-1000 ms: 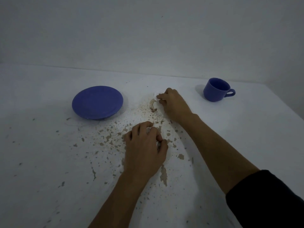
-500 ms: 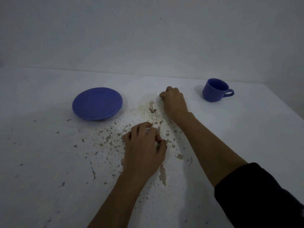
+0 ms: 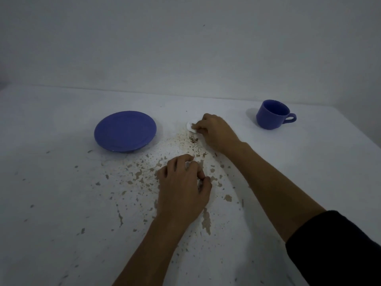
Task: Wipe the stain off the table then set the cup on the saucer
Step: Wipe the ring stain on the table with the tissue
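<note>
Right hand [image 3: 214,132], just above frame centre, pinches a white pad [image 3: 190,127] flat on the table [image 3: 51,203] beside the dark stain [image 3: 193,139]. Left hand [image 3: 182,187] is curled on something white, unclear what. Risk: rubbing may smear the stain toward the saucer [image 3: 125,131], centre left. Cup [image 3: 272,114] stands upper right. No writing visible

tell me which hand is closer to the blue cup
Right. The right hand presses a white pad on the table, left of the blue cup with bare table between. The left hand is nearer the person, farther away.
</note>
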Action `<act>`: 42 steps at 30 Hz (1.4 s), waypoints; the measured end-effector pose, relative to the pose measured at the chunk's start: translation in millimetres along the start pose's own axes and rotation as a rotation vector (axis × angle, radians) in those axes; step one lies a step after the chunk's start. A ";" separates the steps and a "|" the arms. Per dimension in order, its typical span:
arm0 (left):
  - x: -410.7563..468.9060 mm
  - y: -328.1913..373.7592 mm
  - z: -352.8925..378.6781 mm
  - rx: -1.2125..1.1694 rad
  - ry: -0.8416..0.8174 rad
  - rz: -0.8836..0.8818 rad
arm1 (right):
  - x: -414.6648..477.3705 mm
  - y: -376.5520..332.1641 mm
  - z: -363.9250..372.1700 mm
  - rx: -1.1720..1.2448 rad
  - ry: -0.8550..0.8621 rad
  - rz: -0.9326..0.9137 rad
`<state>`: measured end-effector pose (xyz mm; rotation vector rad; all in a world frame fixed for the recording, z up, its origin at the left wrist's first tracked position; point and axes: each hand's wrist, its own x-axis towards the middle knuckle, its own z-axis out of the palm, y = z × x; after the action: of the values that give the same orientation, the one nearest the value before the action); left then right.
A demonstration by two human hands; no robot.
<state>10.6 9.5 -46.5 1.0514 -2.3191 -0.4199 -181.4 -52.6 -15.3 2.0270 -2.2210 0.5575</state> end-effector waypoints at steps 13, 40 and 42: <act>0.9 0.1 0.4 0.009 0.005 0.002 | -9.8 14.6 -12.8 0.029 -0.026 0.090; 2.1 -0.1 0.8 0.032 0.021 0.000 | -24.8 -15.4 -22.0 0.070 -0.136 -0.025; 2.2 0.0 0.8 0.036 0.027 0.003 | -22.8 -6.3 -31.3 0.162 -0.061 0.033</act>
<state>8.9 7.9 -46.4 1.0637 -2.3126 -0.3619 -178.1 -21.4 8.2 2.1132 -2.3183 0.7104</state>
